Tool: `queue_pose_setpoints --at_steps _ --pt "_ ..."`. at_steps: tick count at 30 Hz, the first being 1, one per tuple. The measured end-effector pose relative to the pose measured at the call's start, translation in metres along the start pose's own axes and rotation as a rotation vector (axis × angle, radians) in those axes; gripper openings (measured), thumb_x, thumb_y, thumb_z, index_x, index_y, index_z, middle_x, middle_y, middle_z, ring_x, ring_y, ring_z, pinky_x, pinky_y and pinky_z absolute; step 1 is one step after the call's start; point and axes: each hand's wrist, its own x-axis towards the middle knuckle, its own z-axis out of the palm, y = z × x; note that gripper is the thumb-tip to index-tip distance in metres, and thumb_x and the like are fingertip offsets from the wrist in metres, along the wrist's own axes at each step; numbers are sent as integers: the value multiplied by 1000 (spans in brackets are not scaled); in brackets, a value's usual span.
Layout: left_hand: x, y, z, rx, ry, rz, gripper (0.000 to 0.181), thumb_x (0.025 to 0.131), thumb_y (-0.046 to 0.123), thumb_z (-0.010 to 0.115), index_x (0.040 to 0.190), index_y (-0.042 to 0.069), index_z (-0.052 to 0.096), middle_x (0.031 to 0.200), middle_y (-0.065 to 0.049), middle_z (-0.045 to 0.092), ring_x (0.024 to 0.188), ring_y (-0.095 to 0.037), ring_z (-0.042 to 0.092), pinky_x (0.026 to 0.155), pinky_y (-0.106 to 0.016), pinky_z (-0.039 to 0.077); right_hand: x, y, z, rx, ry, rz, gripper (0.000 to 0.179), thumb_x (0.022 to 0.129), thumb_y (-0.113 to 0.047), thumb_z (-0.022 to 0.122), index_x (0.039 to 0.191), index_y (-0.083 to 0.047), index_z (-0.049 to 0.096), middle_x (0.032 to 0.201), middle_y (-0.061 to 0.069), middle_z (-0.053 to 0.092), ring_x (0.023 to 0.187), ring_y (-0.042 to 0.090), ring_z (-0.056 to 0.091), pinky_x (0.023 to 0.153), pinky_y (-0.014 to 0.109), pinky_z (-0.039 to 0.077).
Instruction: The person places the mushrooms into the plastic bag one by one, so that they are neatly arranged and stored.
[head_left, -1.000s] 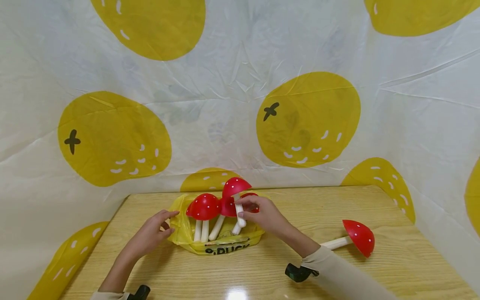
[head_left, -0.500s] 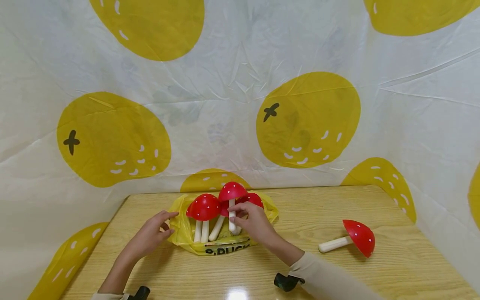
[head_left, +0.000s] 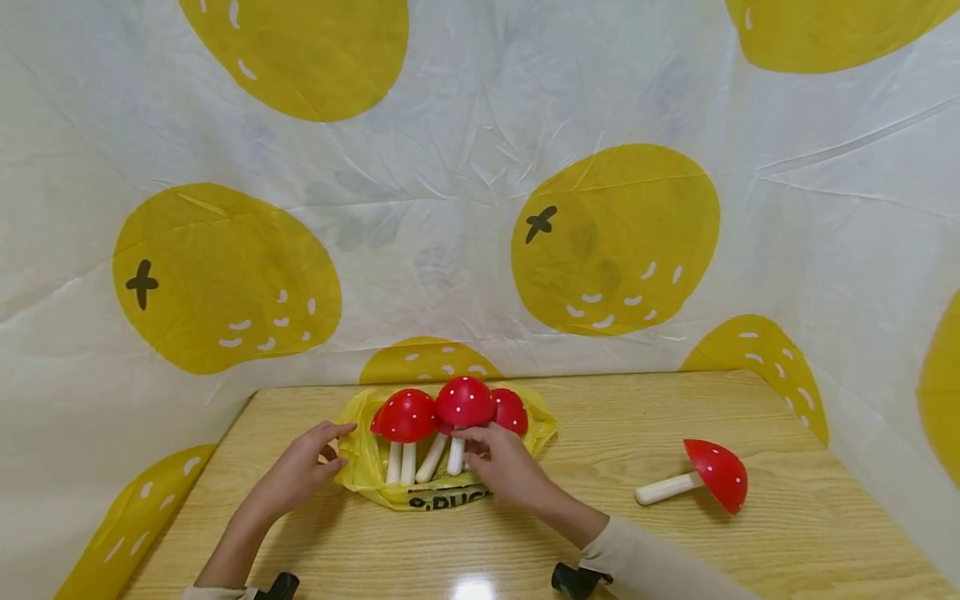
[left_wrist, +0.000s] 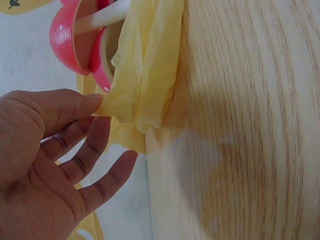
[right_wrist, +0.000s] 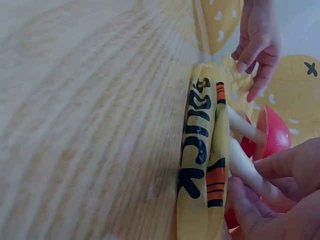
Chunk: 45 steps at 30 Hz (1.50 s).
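Observation:
A yellow plastic bag (head_left: 357, 462) with black lettering lies on the table, its mouth spread wide. Several toy mushrooms with white-dotted red caps and white stems rest in it, such as the mushroom (head_left: 408, 415) at its left side. My left hand (head_left: 292, 473) pinches the bag's left edge between thumb and forefinger, the other fingers loosely bent in the left wrist view. With thumb and fingers, my right hand (head_left: 506, 467) holds one mushroom (head_left: 465, 402) by its stem (right_wrist: 245, 167), cap upward, among the others in the bag. The fingers hide part of that stem.
One more toy mushroom (head_left: 716, 477) lies on its side on the right part of the wooden table (head_left: 600, 433). A white cloth (head_left: 442, 267) printed with yellow fruit hangs behind the table's back edge.
My right hand has lowered the held mushroom and shifted it slightly left, its tilted cap now upright among the others. The left hand stays at the bag's edge.

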Motion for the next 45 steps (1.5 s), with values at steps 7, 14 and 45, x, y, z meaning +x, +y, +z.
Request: queue_pose_setpoints --at_steps 7,14,45 --pt "0 0 1 8 2 -4 50 91 -4 69 140 -3 57 116 -11 62 88 -17 61 65 -24 52 -4 0 0 -68 -68 -35 43 95 3 63 137 -7 65 112 10 67 90 16 56 74 23 51" --pt "0 2 0 11 1 1 50 92 -5 68 140 -3 57 116 -11 62 88 -17 61 66 -24 52 -7 -2 -6 -140 -123 -61 35 95 0 62 129 -4 70 93 2 63 83 13 51 69 21 46" --pt "0 4 -2 5 6 9 49 93 -2 68 140 -3 56 108 -7 61 88 -17 61 65 -24 51 -70 19 -120 -136 -67 65 34 98 -12 66 131 -5 66 116 13 69 99 25 67 79 25 54"
